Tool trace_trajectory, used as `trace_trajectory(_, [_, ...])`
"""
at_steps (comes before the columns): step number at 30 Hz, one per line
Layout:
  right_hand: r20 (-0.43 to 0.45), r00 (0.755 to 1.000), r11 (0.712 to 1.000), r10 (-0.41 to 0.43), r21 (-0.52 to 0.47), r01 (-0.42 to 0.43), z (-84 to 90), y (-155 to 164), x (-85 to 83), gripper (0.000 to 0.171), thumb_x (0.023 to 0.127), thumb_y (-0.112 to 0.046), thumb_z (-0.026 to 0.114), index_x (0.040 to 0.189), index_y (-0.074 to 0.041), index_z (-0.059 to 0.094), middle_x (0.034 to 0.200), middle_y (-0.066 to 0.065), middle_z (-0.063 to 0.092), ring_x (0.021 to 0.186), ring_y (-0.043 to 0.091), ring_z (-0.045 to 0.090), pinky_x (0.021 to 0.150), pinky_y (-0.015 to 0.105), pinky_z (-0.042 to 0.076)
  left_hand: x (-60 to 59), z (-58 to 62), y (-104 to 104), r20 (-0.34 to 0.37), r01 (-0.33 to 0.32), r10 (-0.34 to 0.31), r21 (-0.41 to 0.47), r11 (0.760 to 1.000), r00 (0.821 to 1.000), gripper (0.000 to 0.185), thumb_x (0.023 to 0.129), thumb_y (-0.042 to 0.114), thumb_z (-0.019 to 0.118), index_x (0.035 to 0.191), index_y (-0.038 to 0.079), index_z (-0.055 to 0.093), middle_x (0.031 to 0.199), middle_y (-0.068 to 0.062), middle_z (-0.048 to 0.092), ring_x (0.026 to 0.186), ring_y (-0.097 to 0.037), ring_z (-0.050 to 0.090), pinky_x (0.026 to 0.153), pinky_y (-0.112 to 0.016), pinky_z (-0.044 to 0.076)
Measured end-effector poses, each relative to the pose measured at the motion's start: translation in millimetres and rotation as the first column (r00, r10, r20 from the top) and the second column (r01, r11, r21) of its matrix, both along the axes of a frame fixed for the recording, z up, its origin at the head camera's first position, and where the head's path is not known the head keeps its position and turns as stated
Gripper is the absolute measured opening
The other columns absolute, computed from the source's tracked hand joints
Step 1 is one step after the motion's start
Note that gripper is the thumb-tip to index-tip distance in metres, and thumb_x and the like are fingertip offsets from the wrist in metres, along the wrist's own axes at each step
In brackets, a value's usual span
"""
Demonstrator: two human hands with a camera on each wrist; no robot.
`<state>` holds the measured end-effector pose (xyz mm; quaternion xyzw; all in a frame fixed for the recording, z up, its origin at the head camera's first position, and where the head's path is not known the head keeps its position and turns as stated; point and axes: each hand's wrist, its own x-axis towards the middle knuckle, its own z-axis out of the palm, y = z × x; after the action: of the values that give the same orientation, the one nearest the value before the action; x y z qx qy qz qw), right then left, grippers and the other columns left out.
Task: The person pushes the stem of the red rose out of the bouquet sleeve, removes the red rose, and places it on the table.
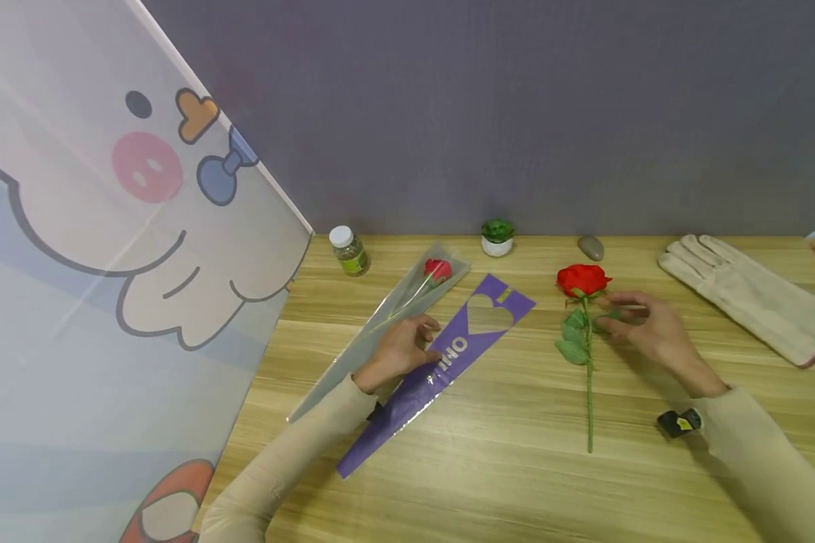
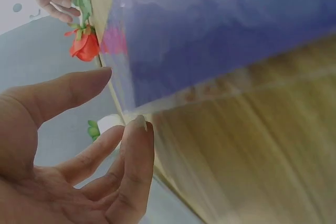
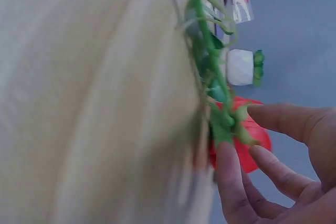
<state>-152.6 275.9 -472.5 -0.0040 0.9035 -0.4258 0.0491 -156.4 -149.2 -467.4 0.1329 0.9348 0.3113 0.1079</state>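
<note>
On the wooden table lies a red artificial rose (image 1: 582, 280) with green leaves and a long stem, bloom toward the back. My right hand (image 1: 659, 339) reaches in from the right, thumb and fingers apart, fingertips right at the leaves below the bloom. In the right wrist view the fingertips surround the rose's green sepals (image 3: 242, 129) without closing on them. A purple flower sleeve (image 1: 407, 400) with a clear heart window slants across the table. Over its left edge is my left hand (image 1: 401, 348), thumb and fingers spread, nothing between them in the left wrist view.
Left of the purple sleeve, a clear sleeve (image 1: 353, 362) holds a smaller rose (image 1: 438, 270). Along the back stand a lidded jar (image 1: 350, 253), a potted succulent (image 1: 497, 240) and a grey stone (image 1: 592, 247). Pale gloves (image 1: 747, 294) lie at the right. A wall (image 1: 516, 113) borders the table.
</note>
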Motion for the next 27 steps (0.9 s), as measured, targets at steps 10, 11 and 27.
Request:
trace_trajectory(10, [-0.162,0.984,0.993,0.078,0.1,-0.063,33.7,-24,-2.7,0.048,0.093,-0.024,0.08,0.133,-0.003,0.065,0.137,0.03,0.061,0.114,0.052,0.065,0.067,0.02,0.048,-4.0,13.6,-15,0.002,-0.035,0.035,0.144,0.989,0.999,0.055,0.081,0.011,0.09,0.131,0.002,0.066,0.107,-0.017,0.074,0.088,-0.029,0.074,0.078,-0.033,0.061])
trace_trajectory(11, [-0.169,0.98,0.991,0.1,0.103,-0.084,36.4,-29,-3.0,0.047,0.093,-0.022,0.08,0.133,-0.004,0.065,0.134,0.029,0.063,0.112,0.051,0.066,0.066,0.021,0.048,-4.5,14.9,-17,-0.007,-0.035,0.036,0.146,0.989,0.999,0.055,0.082,0.011,0.089,0.131,0.002,0.066,0.108,-0.018,0.074,0.088,-0.03,0.074,0.077,-0.033,0.061])
trace_trajectory(27, [-0.12,0.906,0.905,0.406,-0.086,-0.417,33.1,-120,-18.2,0.053,0.093,-0.012,0.079,0.14,-0.001,0.058,0.129,0.024,0.069,0.109,0.039,0.072,0.091,0.05,0.059,-8.3,23.0,-61,0.006,-0.09,0.091,0.207,0.974,0.996,0.064,0.083,0.012,0.089,0.139,0.003,0.06,0.125,-0.022,0.07,0.107,-0.039,0.072,0.094,-0.048,0.06])
